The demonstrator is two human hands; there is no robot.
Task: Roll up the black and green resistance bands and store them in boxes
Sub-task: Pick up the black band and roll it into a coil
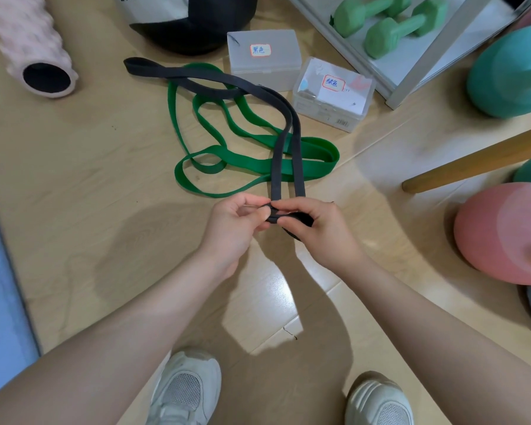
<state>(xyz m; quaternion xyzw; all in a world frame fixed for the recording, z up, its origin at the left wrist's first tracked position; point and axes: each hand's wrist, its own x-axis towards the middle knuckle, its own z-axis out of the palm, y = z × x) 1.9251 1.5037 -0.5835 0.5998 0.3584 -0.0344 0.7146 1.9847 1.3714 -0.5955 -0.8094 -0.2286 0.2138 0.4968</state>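
Note:
The black resistance band (pixel 284 139) runs as a double strand from the far floor toward me, lying over the green band (pixel 252 165), which sprawls in loose loops on the wooden floor. My left hand (pixel 236 223) pinches the near end of the black band, and my right hand (pixel 316 228) grips a small folded or rolled part of it just beside. Two translucent lidded boxes stand beyond: one with a black-word label (pixel 264 55), one with a green-word label (pixel 331 93).
A pink foam roller (pixel 31 47) lies far left, a dark bag (pixel 193 23) at the back. Green dumbbells (pixel 393 23) sit on a white rack. Teal (pixel 509 75) and pink (pixel 503 237) balls and a wooden leg (pixel 472 161) crowd the right. A blue mat (pixel 0 289) edges the left. My shoes (pixel 187 391) are below.

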